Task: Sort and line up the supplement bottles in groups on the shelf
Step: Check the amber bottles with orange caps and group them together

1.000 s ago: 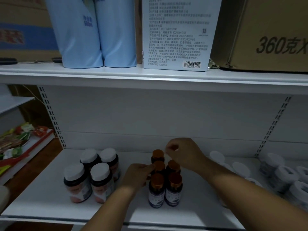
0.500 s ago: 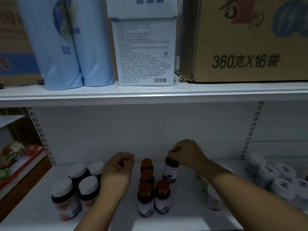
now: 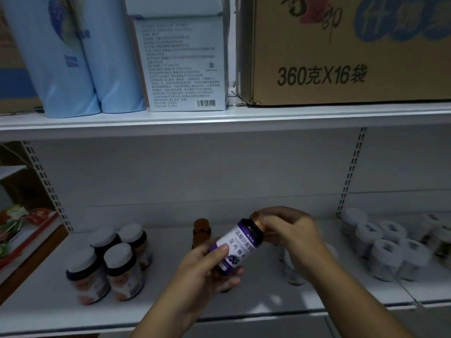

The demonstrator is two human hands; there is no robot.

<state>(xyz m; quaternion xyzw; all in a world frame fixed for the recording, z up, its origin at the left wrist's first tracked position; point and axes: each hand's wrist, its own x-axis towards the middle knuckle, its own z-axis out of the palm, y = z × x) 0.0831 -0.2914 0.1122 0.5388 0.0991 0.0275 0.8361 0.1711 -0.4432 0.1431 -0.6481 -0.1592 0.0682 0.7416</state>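
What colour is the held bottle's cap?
Amber-gold cap, seen in the head view.

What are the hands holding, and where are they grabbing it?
Both hold one purple-label bottle, tilted above the shelf. The left hand grips its lower body; the right hand grips its amber cap.

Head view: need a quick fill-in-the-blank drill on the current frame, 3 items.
1. The purple-label bottle is gripped by ____ hands.
2. The right hand grips the bottle at its ____.
3. The four white-capped jars stand to the ____ of the left hand.

Missing words: both; cap; left
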